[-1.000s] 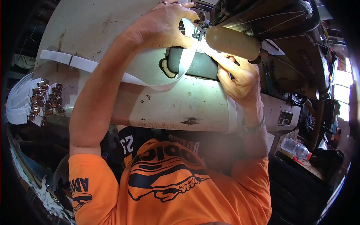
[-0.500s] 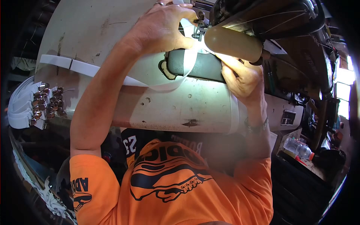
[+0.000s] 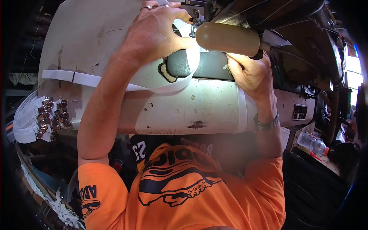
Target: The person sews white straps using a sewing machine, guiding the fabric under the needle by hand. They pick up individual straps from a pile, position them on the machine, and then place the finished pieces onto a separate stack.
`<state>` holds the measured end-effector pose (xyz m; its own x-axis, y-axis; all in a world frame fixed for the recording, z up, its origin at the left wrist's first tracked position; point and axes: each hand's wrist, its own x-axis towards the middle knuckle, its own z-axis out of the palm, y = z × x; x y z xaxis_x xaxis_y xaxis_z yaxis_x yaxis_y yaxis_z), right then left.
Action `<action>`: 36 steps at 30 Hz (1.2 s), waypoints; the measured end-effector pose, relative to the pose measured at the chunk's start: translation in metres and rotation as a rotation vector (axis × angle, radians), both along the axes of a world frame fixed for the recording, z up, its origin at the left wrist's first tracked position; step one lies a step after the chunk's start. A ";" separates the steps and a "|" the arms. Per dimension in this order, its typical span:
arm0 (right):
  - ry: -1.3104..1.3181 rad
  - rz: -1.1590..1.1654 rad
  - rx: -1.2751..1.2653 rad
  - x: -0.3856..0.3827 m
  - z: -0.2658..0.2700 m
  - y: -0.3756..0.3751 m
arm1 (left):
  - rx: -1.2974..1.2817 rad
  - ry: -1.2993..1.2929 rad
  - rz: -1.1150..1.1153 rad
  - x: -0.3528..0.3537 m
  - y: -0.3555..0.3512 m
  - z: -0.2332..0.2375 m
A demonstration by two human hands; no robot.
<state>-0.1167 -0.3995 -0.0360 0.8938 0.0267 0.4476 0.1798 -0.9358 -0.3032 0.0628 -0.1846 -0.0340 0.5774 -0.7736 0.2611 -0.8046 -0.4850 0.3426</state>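
Observation:
My left hand (image 3: 155, 32) pinches a white elastic strap (image 3: 115, 83) at the needle of a sewing machine (image 3: 193, 19). From there the strap loops over the dark machine bed (image 3: 209, 65) and trails left across the table. My right hand (image 3: 249, 73) sits curled at the right end of the bed, under a beige cylinder (image 3: 230, 38), gripping the other run of the strap. That run hangs down over the table's front edge (image 3: 241, 115). A watch is on my right wrist.
The worn cream table (image 3: 172, 109) carries the machine. A bundle of white straps with metal clips (image 3: 40, 119) lies at its left edge. A plastic water bottle (image 3: 315, 145) stands low on the right among dark clutter. My orange shirt fills the bottom.
My right hand has drawn back from the needle to the right end of the bed and curled up. My left hand stays at the needle. The view has shifted slightly.

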 end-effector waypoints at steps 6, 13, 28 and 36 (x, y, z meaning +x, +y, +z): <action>-0.012 -0.003 -0.013 0.002 -0.001 -0.001 | -0.008 0.021 -0.001 -0.002 0.002 0.004; -0.021 -0.035 -0.036 0.000 0.004 0.003 | -0.011 -0.016 0.006 0.001 0.000 0.004; -0.049 -0.022 0.014 0.002 0.006 0.005 | 0.024 0.029 -0.035 0.011 0.002 0.004; -0.045 -0.034 -0.027 -0.008 0.022 0.010 | -0.018 0.026 -0.129 0.022 0.002 -0.005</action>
